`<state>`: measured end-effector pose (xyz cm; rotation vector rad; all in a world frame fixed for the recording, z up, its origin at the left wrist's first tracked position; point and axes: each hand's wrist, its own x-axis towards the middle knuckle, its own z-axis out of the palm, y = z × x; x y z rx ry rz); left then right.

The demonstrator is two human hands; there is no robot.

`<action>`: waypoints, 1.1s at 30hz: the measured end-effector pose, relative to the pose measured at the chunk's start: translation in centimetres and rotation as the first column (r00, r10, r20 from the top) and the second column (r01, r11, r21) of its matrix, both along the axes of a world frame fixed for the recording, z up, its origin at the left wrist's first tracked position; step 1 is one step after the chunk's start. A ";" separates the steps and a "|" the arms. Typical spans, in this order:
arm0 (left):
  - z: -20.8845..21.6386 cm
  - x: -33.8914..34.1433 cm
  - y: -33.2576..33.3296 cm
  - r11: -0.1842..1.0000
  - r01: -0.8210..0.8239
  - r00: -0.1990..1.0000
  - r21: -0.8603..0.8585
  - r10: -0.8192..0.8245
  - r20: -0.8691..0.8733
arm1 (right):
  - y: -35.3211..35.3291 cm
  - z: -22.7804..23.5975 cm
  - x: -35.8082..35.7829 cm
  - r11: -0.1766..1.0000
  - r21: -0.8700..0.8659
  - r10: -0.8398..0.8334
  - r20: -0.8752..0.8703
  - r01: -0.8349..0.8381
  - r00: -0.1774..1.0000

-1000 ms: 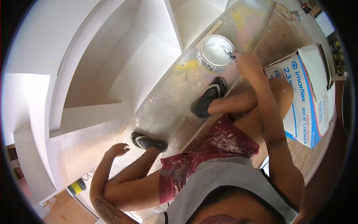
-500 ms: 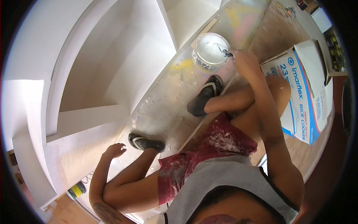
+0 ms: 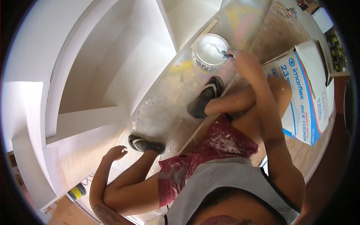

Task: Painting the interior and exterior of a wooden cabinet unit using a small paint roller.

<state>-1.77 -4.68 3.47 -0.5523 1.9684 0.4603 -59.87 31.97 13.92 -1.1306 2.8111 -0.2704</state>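
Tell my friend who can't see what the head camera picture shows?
A crouching person's right hand dips a tool into a bucket of white paint beside white shelves. Their left hand hangs open near a sandalled foot.

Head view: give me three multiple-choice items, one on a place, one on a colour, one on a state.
1. Where is the paint bucket?
A. on the spattered floor sheet beside the white shelf unit
B. on top of the cardboard box
C. in the person's lap

2. What colour is the paint in it?
A. red
B. white
C. yellow

3. What is the right hand doing?
A. resting flat on the floor
B. gripping a sandal
C. holding a tool whose end reaches over the bucket

Answers:
1 A, it stands on the floor sheet just ahead of the dark sandal.
2 B, the surface inside the rim is white.
3 C, the fingers close on a thin dark tool at the rim; the left hand is empty.
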 end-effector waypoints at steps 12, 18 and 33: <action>0.3 -0.9 0.1 0.993 0.119 0.986 0.009 -0.119 0.114 | 0.3 0.7 0.2 0.995 0.092 -0.043 0.051 0.038 0.998; 0.1 -0.5 -0.2 1.000 0.025 1.000 -0.005 -0.025 0.015 | 0.7 0.5 0.5 0.999 -0.031 -0.037 -0.028 0.036 0.999; 0.7 -0.5 -0.1 1.000 -0.027 0.999 -0.003 0.027 -0.032 | 1.1 0.6 1.1 0.999 -0.036 -0.010 -0.035 0.009 0.999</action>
